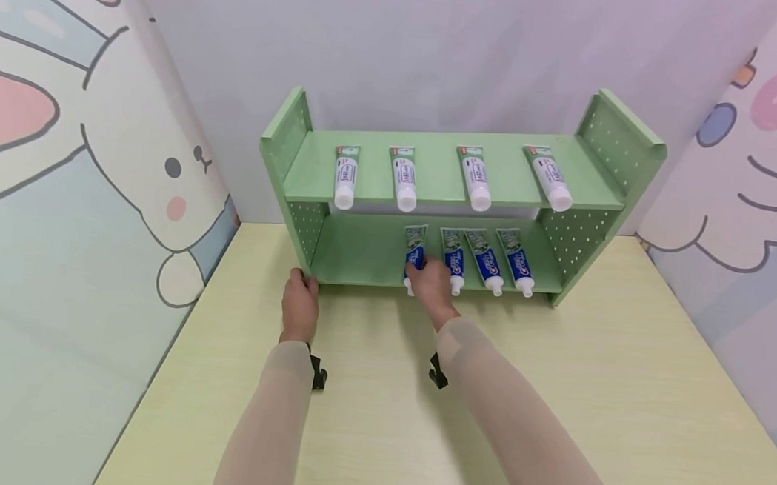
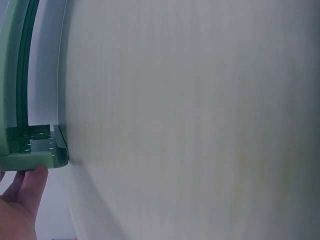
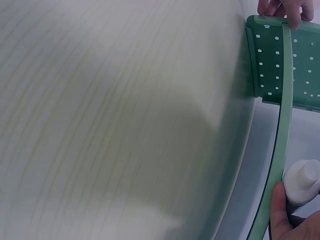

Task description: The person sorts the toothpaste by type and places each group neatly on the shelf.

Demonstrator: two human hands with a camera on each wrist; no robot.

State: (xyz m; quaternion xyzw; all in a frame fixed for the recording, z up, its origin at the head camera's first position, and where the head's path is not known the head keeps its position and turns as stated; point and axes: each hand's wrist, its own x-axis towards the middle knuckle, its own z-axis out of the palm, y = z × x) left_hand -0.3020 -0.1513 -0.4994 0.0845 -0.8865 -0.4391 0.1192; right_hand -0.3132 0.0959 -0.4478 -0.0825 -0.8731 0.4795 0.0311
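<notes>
A green two-tier shelf [image 1: 361, 252] stands on the table. My left hand [image 1: 301, 307] grips the lower front corner of its left side; in the left wrist view its fingers [image 2: 33, 187] touch the green edge. At the lower tier, my right hand [image 1: 433, 284] holds the leftmost blue-and-green toothpaste tube [image 1: 415, 238], which lies with its white cap toward the front. The hand covers part of this tube. In the right wrist view the white cap [image 3: 302, 180] shows beside my fingers, near the shelf's front edge.
Several more blue toothpaste tubes [image 1: 485, 262] lie to the right on the lower tier. On the upper tier, white toothpaste tubes [image 1: 406, 177] lie in a spaced row, caps forward. The pale wooden table [image 1: 364, 419] extends in front, between cartoon-printed walls [image 1: 94, 254].
</notes>
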